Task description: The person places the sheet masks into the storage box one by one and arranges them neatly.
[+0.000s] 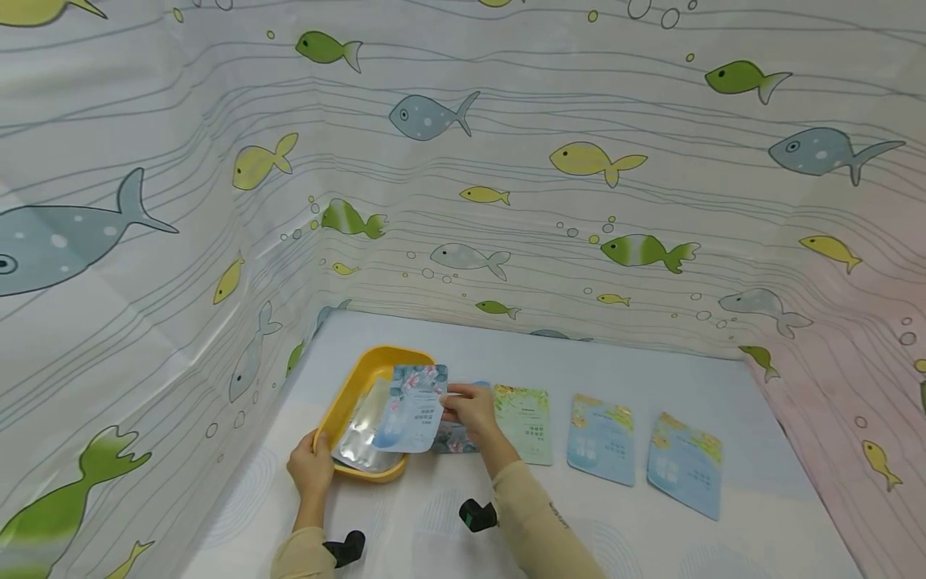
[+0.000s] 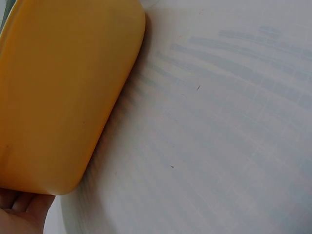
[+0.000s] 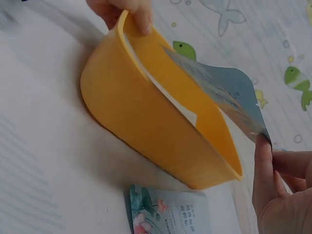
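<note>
Head view: the right hand (image 1: 470,412) pinches a floral packet (image 1: 418,406) over the yellow basket (image 1: 370,476). Left wrist: the left hand (image 2: 22,214) sits at the basket's corner. Right wrist: that hand clamps the basket; the packet seems light, bendy, slick, best held by an edge.

The place looks like a small screened-off booth; whether it stands in a home or a workplace cannot be told. Sheeting printed with fish (image 1: 521,225) rises beyond both hands and closes in left of the left hand (image 1: 311,466) and right of the right hand (image 1: 473,412), around a pale, faintly patterned surface (image 1: 760,482) beneath them.
</note>
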The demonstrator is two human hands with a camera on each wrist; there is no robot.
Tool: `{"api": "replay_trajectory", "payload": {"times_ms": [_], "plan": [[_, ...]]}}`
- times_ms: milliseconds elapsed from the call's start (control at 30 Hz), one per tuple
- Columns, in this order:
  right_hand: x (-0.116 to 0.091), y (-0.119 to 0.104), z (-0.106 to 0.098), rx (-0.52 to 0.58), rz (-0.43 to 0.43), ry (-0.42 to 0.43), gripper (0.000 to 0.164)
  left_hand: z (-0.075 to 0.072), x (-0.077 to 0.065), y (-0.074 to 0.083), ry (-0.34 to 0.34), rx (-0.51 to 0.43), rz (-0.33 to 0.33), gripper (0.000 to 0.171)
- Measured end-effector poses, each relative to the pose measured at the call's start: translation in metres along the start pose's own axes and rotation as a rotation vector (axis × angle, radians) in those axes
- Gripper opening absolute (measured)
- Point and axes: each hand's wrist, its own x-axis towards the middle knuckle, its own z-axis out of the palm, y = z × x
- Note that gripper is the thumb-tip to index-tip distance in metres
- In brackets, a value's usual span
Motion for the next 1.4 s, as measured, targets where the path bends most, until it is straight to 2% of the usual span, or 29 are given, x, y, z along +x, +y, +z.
{"api": "replay_trajectory", "payload": {"times_ms": [533,800,1033,1400], "plan": [[0.009,0.012,0.025,-0.080,0.031,0.103,0.031,0.002,0.001,-0.002,0.009,-0.006,0.005,0.022],[0.012,0.019,0.033,-0.113,0.050,0.117,0.032,0.002,0.001,-0.003,0.011,0.005,0.011,0.022],[0.010,0.022,0.039,-0.145,-0.003,0.108,0.032,0.002,0.001,-0.003,0.014,-0.011,0.011,0.022],[0.007,0.028,0.040,-0.237,-0.027,0.136,0.027,0.002,0.000,-0.003,-0.002,-0.010,0.007,0.022]]}}
